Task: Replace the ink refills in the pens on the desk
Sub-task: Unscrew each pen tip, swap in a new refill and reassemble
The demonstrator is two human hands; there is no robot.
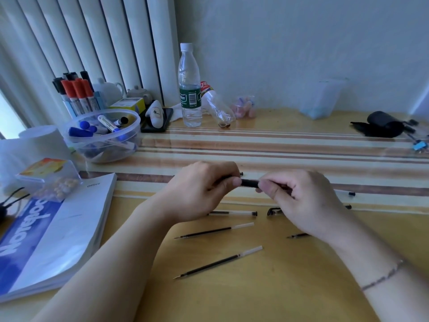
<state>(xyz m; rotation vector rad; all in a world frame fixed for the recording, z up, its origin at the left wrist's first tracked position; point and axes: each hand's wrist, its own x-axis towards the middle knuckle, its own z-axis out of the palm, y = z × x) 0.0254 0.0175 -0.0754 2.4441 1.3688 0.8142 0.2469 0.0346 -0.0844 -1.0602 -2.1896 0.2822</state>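
Observation:
A black pen (249,182) is held level above the desk between both hands. My left hand (202,191) grips its left end and my right hand (301,201) pinches its right end; only the short middle stretch shows. Two loose ink refills lie on the desk in front of me, one (213,231) nearer my hands and one (218,262) closer to me. A clear-barrelled pen (234,213) lies under my left hand. A third refill tip (298,235) and a small black pen part (272,210) peek out beside my right hand. Two more pen ends (351,194) show at right.
A notebook stack (58,231) lies at left, with a clear bowl of markers (104,135) and a marker cup (76,94) behind it. A water bottle (190,87) stands at the back centre. A black pouch (383,124) lies at back right.

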